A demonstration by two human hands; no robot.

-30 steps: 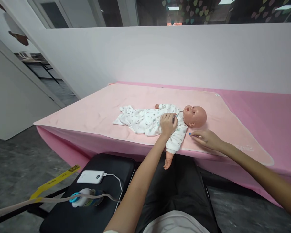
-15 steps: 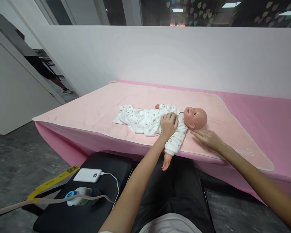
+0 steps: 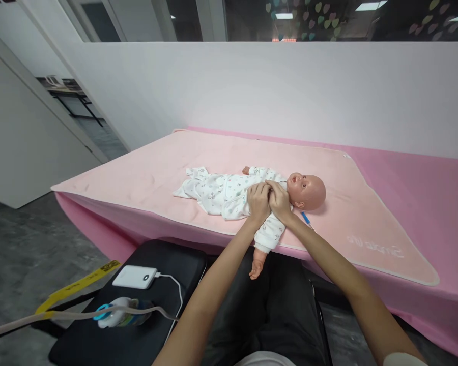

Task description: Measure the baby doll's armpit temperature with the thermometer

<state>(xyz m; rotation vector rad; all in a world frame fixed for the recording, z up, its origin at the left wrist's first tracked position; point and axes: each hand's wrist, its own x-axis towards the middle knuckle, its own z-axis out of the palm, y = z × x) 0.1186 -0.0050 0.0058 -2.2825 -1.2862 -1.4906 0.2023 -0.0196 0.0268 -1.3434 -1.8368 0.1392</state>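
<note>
Meeting at the fingers, the left hand (image 3: 258,201) and right hand (image 3: 281,202) rest on a baby doll's (image 3: 307,192) upper chest; whether they grip its printed white outfit (image 3: 217,194) cannot be told. The doll lies face up on a pale pink blanket (image 3: 145,173), a slim blue-ended object (image 3: 305,218) near its head. A black chair (image 3: 95,346) bears a white power bank (image 3: 133,276) and a bottle (image 3: 120,319).

The pink table (image 3: 416,188) carries a peach mat (image 3: 145,173) bearing a doll (image 3: 234,190) and blue object (image 3: 306,219).
</note>
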